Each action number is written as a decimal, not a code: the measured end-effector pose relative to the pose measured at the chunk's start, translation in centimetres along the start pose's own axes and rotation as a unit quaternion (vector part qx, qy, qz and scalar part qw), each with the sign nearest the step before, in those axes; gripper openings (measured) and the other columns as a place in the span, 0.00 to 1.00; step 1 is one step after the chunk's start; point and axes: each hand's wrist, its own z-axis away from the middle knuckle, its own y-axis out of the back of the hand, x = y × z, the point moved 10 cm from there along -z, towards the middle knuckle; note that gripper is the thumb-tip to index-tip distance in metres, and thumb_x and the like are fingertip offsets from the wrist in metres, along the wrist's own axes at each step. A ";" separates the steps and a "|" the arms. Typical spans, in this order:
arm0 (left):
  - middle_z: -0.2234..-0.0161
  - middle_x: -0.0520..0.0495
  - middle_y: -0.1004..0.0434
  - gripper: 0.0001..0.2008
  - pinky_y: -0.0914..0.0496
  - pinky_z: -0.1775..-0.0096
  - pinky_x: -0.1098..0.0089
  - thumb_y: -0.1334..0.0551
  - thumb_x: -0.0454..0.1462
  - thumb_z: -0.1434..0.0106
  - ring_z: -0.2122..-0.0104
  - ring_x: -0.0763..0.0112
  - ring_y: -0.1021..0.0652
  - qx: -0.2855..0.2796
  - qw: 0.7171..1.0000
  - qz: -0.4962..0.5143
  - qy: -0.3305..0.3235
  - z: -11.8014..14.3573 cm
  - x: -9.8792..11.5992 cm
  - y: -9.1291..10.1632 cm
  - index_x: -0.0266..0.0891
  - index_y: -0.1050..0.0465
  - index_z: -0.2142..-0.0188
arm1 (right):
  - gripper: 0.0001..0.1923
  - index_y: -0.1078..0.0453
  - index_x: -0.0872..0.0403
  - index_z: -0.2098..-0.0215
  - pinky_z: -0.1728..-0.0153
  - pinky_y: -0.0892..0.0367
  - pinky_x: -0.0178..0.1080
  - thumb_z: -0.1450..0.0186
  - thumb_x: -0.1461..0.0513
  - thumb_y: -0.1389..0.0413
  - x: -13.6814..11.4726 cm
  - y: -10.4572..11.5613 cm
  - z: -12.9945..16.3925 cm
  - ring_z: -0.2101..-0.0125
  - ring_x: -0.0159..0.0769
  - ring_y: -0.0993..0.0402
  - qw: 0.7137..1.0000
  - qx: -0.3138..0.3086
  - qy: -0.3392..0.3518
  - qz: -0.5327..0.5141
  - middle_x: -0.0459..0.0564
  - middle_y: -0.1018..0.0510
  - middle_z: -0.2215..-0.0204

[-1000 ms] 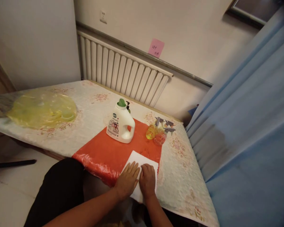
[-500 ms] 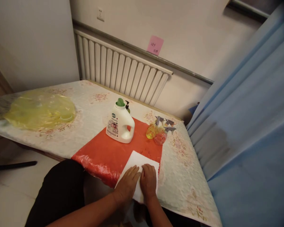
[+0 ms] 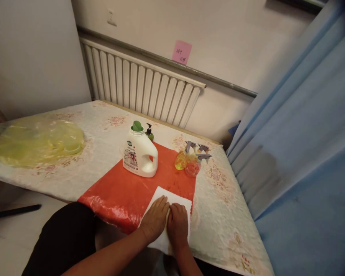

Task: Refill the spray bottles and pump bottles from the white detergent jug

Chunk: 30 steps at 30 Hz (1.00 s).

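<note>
A white cloth [image 3: 157,194] with a wavy edge lies at the table's front, partly over a red plastic sheet [image 3: 112,191]. My left hand [image 3: 155,216] rests flat on it with the fingers stretched out together. Right beside it, my right hand [image 3: 178,224] has its fingers bent down and closed on the cloth, near a crease between the two hands. Beyond them a large white detergent jug [image 3: 139,157] stands upright, with a green piece [image 3: 137,125] in its mouth. To its right are several spray bottles, one with yellow liquid [image 3: 180,161] and one with pinkish-red liquid [image 3: 193,168].
A small green pump bottle [image 3: 150,135] stands behind the jug. On the left lies a crumpled yellow plastic bag [image 3: 37,140]. The flowered tablecloth [image 3: 218,214] covers the table. A radiator [image 3: 143,88] runs behind, and a blue curtain [image 3: 299,153] hangs at the right.
The view has shifted slightly, so things on the table appear a little further left. Both hands stay on the cloth, now closer together, with a crease showing between them.
</note>
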 end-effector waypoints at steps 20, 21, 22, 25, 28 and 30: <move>0.44 0.38 0.25 0.22 0.28 0.46 0.54 0.45 0.28 0.40 0.45 0.54 0.25 -0.010 0.998 -0.054 -0.030 -0.5 -1.1 -1.3 0.38 0.28 0.47 | 0.12 0.30 0.48 0.64 0.63 0.30 0.44 0.36 0.70 0.51 1.6 0.3 -0.2 0.65 0.43 0.28 0.995 0.041 -0.039 -0.087 0.51 0.24 0.67; 0.44 0.38 0.25 0.22 0.27 0.46 0.54 0.45 0.28 0.41 0.45 0.54 0.25 -0.015 0.998 -0.046 -0.034 -0.5 -1.3 -1.3 0.39 0.28 0.47 | 0.12 0.30 0.49 0.64 0.63 0.30 0.44 0.37 0.70 0.51 2.1 0.3 -0.2 0.65 0.43 0.28 0.993 0.037 -0.048 -0.103 0.50 0.24 0.67; 0.44 0.39 0.25 0.23 0.27 0.46 0.54 0.44 0.28 0.41 0.45 0.54 0.24 -0.020 0.998 -0.036 -0.038 -0.6 -1.5 -1.4 0.40 0.28 0.47 | 0.11 0.30 0.49 0.64 0.64 0.29 0.43 0.38 0.70 0.50 2.5 0.2 -0.3 0.66 0.42 0.27 0.991 0.031 -0.059 -0.120 0.50 0.24 0.68; 0.43 0.40 0.26 0.26 0.26 0.47 0.54 0.42 0.28 0.44 0.45 0.53 0.25 -0.046 0.998 0.025 -0.038 -0.8 -2.6 -1.4 0.42 0.28 0.45 | 0.11 0.28 0.49 0.65 0.65 0.28 0.40 0.39 0.69 0.49 3.6 0.4 -1.2 0.68 0.41 0.25 0.983 0.013 -0.086 -0.159 0.49 0.22 0.69; 0.42 0.44 0.26 0.25 0.28 0.45 0.55 0.41 0.30 0.43 0.44 0.55 0.26 -0.087 0.984 0.154 -0.011 -1.3 -4.2 -0.7 0.47 0.28 0.46 | 0.11 0.26 0.50 0.66 0.67 0.29 0.39 0.40 0.68 0.49 3.2 1.3 -3.8 0.69 0.40 0.24 0.979 -0.003 -0.097 -0.180 0.49 0.21 0.70; 0.43 0.47 0.26 0.22 0.30 0.44 0.57 0.42 0.33 0.40 0.44 0.57 0.26 -0.122 0.956 0.266 0.024 -1.8 -5.5 -0.1 0.50 0.28 0.47 | 0.09 0.26 0.51 0.69 0.70 0.30 0.37 0.41 0.67 0.48 2.4 1.3 -6.8 0.72 0.39 0.25 0.975 -0.030 -0.115 -0.188 0.47 0.21 0.73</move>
